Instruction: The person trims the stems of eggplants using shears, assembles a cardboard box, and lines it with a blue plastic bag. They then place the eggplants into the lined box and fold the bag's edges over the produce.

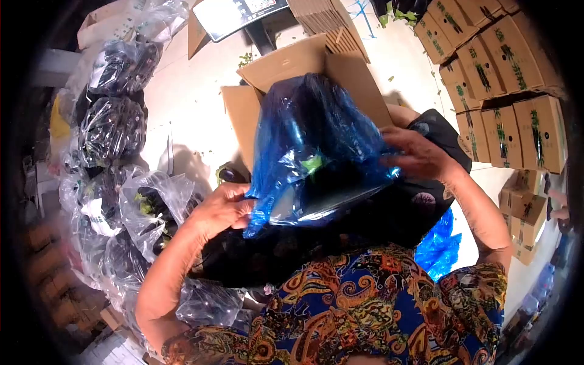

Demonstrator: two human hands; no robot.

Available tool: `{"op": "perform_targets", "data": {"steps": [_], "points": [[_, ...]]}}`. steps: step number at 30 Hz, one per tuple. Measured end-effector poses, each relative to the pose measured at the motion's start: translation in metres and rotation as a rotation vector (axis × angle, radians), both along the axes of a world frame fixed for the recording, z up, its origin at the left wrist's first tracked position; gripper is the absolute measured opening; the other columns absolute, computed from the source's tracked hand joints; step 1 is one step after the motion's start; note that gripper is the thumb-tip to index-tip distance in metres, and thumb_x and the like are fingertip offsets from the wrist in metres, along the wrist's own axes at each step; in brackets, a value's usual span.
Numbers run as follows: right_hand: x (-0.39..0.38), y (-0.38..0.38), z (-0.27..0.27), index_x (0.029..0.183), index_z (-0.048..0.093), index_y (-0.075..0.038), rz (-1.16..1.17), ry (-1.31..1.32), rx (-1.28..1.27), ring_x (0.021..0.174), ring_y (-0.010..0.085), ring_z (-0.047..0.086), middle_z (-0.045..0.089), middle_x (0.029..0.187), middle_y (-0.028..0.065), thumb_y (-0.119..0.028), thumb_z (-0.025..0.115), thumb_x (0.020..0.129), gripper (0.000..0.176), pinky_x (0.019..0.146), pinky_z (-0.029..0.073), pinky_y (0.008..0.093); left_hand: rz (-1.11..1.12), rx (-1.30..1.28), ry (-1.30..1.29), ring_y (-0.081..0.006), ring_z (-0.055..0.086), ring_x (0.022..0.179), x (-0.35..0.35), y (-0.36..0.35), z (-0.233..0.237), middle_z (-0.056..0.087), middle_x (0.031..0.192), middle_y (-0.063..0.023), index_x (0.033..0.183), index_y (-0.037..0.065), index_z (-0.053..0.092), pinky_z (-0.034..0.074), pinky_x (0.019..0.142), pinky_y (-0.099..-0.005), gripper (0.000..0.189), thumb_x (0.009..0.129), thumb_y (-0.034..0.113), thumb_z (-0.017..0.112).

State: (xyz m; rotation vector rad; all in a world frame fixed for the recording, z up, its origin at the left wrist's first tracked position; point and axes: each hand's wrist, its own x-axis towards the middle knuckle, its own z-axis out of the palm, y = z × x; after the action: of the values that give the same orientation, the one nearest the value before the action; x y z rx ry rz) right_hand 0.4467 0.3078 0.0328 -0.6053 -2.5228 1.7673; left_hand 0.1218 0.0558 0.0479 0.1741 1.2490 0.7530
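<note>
A blue plastic bag (pixel 316 146) lines an open cardboard box (pixel 240 115) in front of me, its near edge spread toward my lap. Dark, shiny items show inside, with a bit of green among them. My left hand (pixel 222 212) pinches the bag's near left corner. At the right edge of the bag is my right hand (pixel 420 152), its fingers bent against the plastic and slightly blurred; its exact hold is hard to make out. A dark purple eggplant (pixel 231 174) lies on the floor beside the box's left side.
Clear bags of dark produce (pixel 112 131) line the left side. Printed cartons (pixel 505 67) are stacked at the right. Beyond the box stand a screen-like panel (pixel 237 15) and flattened cardboard (pixel 316 18). More blue plastic (pixel 439 246) lies by my right side.
</note>
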Motion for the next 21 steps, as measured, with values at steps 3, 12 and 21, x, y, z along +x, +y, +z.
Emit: {"op": "perform_targets", "data": {"steps": [3,12,21], "points": [[0.013,-0.009,-0.01,0.116,0.05,-0.002,-0.239,-0.324,-0.162,0.083,0.0121,0.051,0.058,0.092,0.0054,-0.026,0.059,0.092,0.035,0.073,0.043,0.0253,-0.201,0.279,0.313,-0.0127,0.059,0.081,0.034,-0.017,-0.014,0.062,0.112,-0.0041,0.137,0.009,0.045,0.05,0.064,-0.0269,0.056,0.087,0.021,0.067],[0.048,-0.061,-0.03,0.106,0.055,0.0,-0.713,-0.202,-1.066,0.06,0.0101,0.06,0.064,0.083,0.0066,-0.025,0.059,0.093,0.029,0.049,0.049,0.0205,0.146,-0.113,0.059,-0.0079,0.056,0.058,0.106,-0.008,0.005,0.064,0.081,-0.0017,0.11,0.007,0.057,0.045,0.044,-0.0189,0.035,0.08,0.012,0.074],[0.04,-0.045,0.026,0.105,0.061,-0.003,-0.543,0.011,-1.024,0.073,0.007,0.061,0.063,0.081,0.0004,-0.023,0.06,0.091,0.024,0.063,0.049,0.0192,0.078,0.029,0.041,-0.0175,0.064,0.088,0.084,-0.015,0.015,0.068,0.094,-0.0091,0.098,0.005,0.065,0.052,0.081,-0.0342,0.015,0.083,0.009,0.069]]}}
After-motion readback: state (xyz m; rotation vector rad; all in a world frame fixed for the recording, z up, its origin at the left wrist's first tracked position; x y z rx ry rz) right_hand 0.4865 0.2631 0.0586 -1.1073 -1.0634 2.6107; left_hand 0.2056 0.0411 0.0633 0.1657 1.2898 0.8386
